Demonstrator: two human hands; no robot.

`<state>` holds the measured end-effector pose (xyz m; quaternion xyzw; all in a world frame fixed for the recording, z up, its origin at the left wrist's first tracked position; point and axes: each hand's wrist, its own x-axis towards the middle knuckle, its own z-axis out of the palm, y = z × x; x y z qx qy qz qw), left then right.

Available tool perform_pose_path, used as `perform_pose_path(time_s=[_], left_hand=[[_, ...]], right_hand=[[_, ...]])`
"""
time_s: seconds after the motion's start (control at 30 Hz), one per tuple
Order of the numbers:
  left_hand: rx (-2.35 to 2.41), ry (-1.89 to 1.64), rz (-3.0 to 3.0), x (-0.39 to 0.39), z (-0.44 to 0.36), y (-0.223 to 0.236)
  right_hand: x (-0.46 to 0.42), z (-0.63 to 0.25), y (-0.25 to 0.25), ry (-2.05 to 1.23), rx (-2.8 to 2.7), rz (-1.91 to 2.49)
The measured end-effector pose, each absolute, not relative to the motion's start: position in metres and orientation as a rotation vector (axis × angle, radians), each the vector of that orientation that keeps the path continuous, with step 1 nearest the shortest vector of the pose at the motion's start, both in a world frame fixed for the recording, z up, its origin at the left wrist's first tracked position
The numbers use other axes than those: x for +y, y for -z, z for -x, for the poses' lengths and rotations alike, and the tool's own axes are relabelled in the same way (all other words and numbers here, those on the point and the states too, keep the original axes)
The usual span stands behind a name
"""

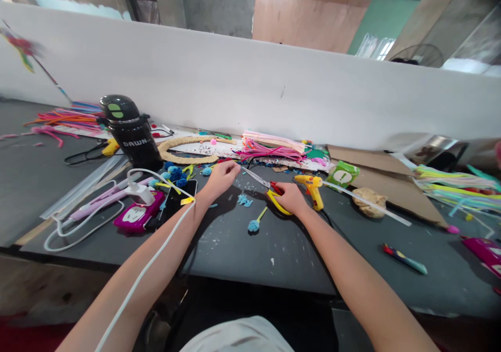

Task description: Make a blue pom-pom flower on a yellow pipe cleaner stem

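White cloth (238,336) fills six o'clock while the right hand (291,197) grips scissors (260,179) aimed at ten towards the pinched left hand (222,179), hold unclear, apparently a snipping step calling for steady aim.

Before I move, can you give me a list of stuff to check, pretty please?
1. Scissors held in the right hand: ok.
2. Blade tips well away from the left hand: not ok, they point close to its fingertips.
3. What the left hand pinches, if anything: cannot tell, too small.
4. White cable clear of the left forearm: not ok, it runs across it in this view.
5. Yellow glue gun out of both hands: ok.
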<state>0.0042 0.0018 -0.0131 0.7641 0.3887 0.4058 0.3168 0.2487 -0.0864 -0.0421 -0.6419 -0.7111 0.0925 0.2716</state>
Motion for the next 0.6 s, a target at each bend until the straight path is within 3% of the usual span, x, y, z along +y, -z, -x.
perform_pose_path(time_s=[0.6], left_hand=[[1.056, -1.067, -2.001, 0.0012, -0.0037, 0.0106]], right_hand=[[-0.0861, -0.2494, 0.0427, -0.268, -1.906, 1.717]])
